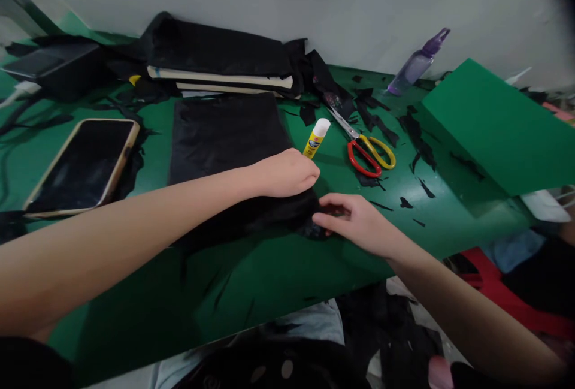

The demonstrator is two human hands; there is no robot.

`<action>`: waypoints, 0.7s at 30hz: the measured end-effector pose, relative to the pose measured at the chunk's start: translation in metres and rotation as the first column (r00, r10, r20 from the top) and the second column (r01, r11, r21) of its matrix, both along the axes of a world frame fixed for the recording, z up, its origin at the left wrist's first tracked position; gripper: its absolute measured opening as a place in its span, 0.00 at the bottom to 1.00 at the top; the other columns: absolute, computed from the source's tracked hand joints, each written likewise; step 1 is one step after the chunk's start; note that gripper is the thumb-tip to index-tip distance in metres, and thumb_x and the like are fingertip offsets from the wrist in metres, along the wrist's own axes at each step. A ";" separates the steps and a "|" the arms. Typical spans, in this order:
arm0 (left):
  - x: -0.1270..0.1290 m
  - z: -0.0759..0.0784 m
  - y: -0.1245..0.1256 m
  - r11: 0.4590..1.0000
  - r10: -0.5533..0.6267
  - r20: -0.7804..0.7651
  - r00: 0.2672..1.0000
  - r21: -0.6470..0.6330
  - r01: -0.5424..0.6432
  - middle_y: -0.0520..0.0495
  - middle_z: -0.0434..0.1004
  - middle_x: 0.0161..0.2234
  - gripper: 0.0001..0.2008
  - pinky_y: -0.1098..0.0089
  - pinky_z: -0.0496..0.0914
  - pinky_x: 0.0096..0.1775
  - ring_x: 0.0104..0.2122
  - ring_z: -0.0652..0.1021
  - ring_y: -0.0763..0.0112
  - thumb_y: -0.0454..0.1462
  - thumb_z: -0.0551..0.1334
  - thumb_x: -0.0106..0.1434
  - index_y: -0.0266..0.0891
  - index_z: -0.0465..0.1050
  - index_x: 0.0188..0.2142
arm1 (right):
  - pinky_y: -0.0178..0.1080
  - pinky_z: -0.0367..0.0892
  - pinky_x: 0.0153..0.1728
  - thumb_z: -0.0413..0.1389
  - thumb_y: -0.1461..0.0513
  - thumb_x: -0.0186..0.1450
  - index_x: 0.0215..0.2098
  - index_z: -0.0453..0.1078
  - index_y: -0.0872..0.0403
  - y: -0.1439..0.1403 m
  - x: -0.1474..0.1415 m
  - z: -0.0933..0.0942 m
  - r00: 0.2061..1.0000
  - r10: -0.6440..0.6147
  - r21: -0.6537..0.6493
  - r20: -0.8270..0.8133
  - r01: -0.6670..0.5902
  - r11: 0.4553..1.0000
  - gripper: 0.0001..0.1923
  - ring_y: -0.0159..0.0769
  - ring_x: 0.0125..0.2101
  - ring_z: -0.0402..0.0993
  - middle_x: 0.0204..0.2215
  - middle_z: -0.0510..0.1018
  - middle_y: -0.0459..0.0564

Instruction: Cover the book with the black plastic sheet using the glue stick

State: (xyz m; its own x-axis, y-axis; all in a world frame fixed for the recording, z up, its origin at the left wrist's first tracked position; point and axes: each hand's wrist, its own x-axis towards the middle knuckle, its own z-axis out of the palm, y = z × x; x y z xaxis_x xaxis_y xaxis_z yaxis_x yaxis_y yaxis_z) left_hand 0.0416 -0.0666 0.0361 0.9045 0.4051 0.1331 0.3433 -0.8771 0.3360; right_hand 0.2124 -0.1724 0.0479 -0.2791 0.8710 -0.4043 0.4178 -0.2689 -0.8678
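A black cloth piece (229, 128) lies flat on the green tabletop, its near right corner bunched up. My left hand (287, 174) is closed and rests on the cloth near its right side; its fingertips are tucked out of sight, so what they grip is hidden. Just beyond its knuckles a yellow glue stick with a white cap (316, 138) stands slightly tilted, its lower end covered by the hand. At the bunched corner, my right hand (353, 221) has thumb and fingers closed on the cloth edge. Scissors with red and yellow handles (365, 152) lie to the right.
A phone (85, 164) lies at left, near a black box with a cable (56, 68). Folded black cloth (215, 47) sits over pale boards at the back. A purple spray bottle (415, 65) and a green panel (498, 125) are at right. Black scraps (420, 140) litter the table (359, 263).
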 end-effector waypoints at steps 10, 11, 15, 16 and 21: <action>-0.002 0.004 0.003 0.992 0.042 -0.001 0.999 -0.116 -0.042 0.51 0.66 0.22 0.13 0.72 0.61 0.31 0.24 0.67 0.74 0.32 0.48 0.61 0.37 0.63 0.21 | 0.35 0.69 0.42 0.62 0.65 0.56 0.47 0.65 0.53 -0.018 -0.022 -0.012 0.841 -0.390 -0.194 -0.375 0.340 0.920 0.21 0.30 0.39 0.73 0.40 0.75 0.47; -0.002 0.003 0.003 0.993 0.036 0.002 0.999 -0.114 -0.035 0.51 0.66 0.22 0.13 0.72 0.61 0.32 0.24 0.67 0.74 0.32 0.48 0.61 0.37 0.63 0.22 | 0.34 0.70 0.41 0.61 0.66 0.57 0.46 0.66 0.54 -0.021 -0.023 -0.009 0.801 -0.424 -0.281 -0.423 0.329 0.901 0.18 0.29 0.38 0.74 0.40 0.75 0.48; -0.002 0.000 0.003 0.996 0.002 0.014 1.000 -0.084 -0.001 0.51 0.66 0.22 0.13 0.72 0.62 0.33 0.24 0.67 0.74 0.32 0.49 0.62 0.37 0.63 0.22 | 0.29 0.72 0.34 0.57 0.68 0.59 0.38 0.68 0.58 -0.033 -0.025 0.000 0.680 -0.522 -0.543 -0.514 0.212 0.812 0.08 0.24 0.29 0.75 0.31 0.76 0.45; -0.001 -0.001 0.003 0.998 -0.009 0.016 1.000 -0.061 0.010 0.52 0.66 0.22 0.13 0.71 0.62 0.34 0.24 0.66 0.74 0.32 0.48 0.62 0.37 0.63 0.22 | 0.27 0.72 0.34 0.57 0.69 0.58 0.37 0.68 0.58 -0.036 -0.023 0.000 0.675 -0.536 -0.562 -0.507 0.212 0.800 0.08 0.23 0.28 0.75 0.29 0.76 0.45; 0.000 -0.005 0.000 0.997 -0.047 0.022 0.999 0.056 0.046 0.50 0.68 0.24 0.13 0.68 0.64 0.40 0.26 0.68 0.72 0.32 0.48 0.63 0.37 0.65 0.24 | 0.31 0.74 0.29 0.58 0.67 0.59 0.49 0.60 0.57 -0.040 -0.007 -0.003 0.847 -0.413 -0.503 -0.333 0.211 0.838 0.21 0.29 0.25 0.77 0.28 0.77 0.46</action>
